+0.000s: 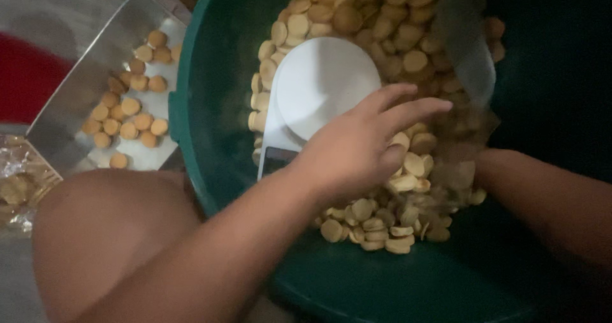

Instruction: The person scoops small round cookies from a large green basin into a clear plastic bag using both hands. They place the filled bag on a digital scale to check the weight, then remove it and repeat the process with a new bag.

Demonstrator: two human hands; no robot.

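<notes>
A grey floor point(57, 10) with a red patch point(22, 74) at the left carries everything here. On it sits a large green plastic tub point(204, 138), filling most of the view, and just beside its left wall lies a shiny metal tray point(70, 106) scattered with small round golden biscuits point(127, 106). At the far left edge lies a clear crinkled wrapper point(19, 183) of more biscuits.

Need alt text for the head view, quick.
A left hand reaches open over small round tan biscuits heaped in a green tub, beside a white kitchen scale. The right hand is blurred among the biscuits. More biscuits lie on a metal tray at left.
</notes>
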